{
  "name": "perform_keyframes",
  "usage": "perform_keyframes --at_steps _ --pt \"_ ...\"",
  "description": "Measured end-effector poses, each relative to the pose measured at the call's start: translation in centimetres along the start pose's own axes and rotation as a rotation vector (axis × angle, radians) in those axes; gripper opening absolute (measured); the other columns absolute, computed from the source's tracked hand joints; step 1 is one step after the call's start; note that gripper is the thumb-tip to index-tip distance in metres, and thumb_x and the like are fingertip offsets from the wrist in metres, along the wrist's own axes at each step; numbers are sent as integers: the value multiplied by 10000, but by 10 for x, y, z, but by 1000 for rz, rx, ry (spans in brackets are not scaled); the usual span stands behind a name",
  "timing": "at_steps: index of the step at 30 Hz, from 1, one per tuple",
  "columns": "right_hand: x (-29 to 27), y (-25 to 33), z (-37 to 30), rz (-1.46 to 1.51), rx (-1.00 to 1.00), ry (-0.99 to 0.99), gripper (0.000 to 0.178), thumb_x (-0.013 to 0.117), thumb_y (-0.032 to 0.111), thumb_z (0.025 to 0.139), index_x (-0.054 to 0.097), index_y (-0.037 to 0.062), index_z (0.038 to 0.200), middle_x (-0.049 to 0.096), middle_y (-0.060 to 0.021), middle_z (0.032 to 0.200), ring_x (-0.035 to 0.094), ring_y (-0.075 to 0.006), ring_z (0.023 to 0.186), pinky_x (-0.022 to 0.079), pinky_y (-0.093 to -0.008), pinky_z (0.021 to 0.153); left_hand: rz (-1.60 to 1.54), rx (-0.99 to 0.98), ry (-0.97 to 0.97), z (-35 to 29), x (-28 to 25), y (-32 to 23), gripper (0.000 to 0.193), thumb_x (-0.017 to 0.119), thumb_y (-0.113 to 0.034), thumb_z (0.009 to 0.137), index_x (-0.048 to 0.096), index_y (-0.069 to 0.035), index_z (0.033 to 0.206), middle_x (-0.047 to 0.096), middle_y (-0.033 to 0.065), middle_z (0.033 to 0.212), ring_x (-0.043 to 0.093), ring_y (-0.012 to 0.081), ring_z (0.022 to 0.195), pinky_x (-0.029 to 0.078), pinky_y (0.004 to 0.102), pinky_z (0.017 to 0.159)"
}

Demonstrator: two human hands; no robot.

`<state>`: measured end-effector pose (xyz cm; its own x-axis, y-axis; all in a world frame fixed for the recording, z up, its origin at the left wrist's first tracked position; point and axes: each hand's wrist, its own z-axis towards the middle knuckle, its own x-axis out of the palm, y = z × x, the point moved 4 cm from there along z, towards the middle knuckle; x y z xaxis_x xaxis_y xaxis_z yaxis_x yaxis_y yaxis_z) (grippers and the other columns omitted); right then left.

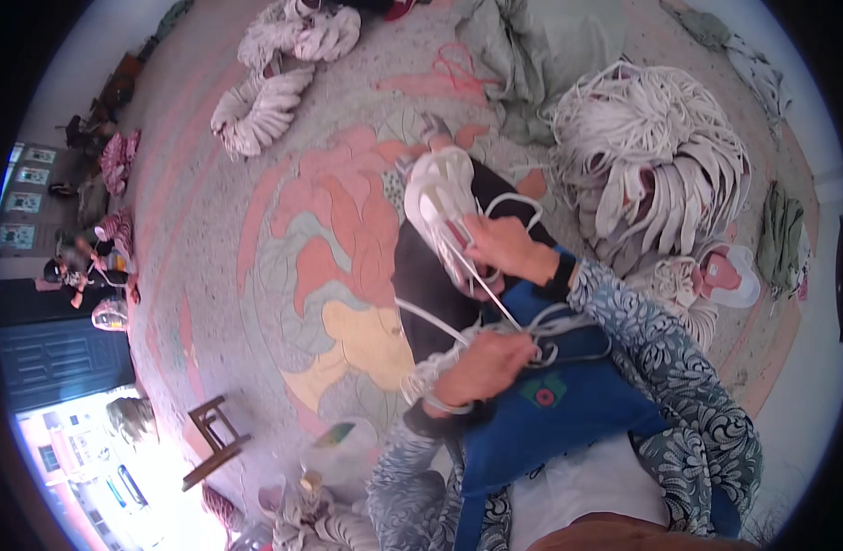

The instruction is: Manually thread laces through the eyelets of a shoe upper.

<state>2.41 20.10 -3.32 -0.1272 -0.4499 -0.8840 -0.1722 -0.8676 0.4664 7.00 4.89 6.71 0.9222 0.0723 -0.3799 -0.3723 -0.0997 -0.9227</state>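
Observation:
A white shoe-like piece (443, 197) with cords across it rests over my dark-trousered legs. My right hand (511, 248) is closed at its near end, fingers bent around its edge or a cord there. A taut white cord (484, 283) runs from the piece down to my left hand (486, 367), which is closed in a pinch on it. More loose cord (428, 319) loops around my left wrist, and another loop stands out beside my right hand. Slack cord (564, 323) lies on the blue apron (568, 422) over my lap. Fingertips are partly hidden.
To the right stands a big heap of white shoe parts with cords (651, 147), beside a pink-and-white piece (729, 275). Stacked white bundles (261, 112) lie far left. A wooden stool (215, 441) is near the bright doorway; another person (91, 271) sits at the left.

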Motion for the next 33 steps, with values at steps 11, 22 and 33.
perform_keyframes --at_steps 11,22,33 --pt "-4 5 3 -71 -12 -57 262 583 177 726 502 -19 879 604 -186 786 624 -359 681 507 -446 571 34 -502 -489 -11 -18 81 545 565 -250 848 317 14 1255 609 222 735 638 336 708 480 403 647" --pt "8 1 12 10 -19 -49 228 549 59 736 461 -33 925 578 -225 841 605 -411 746 504 -475 625 561 -630 -472 40 -52 147 650 495 -199 804 175 49 1312 606 312 783 604 472 747 491 527 680" --pt "-5 -29 24 87 26 279 374 551 331 714 635 -28 780 608 -242 746 590 -434 712 486 -466 625 319 -535 -421 0 -58 117 428 525 -293 848 472 -37 1187 613 281 918 576 478 847 453 526 732"
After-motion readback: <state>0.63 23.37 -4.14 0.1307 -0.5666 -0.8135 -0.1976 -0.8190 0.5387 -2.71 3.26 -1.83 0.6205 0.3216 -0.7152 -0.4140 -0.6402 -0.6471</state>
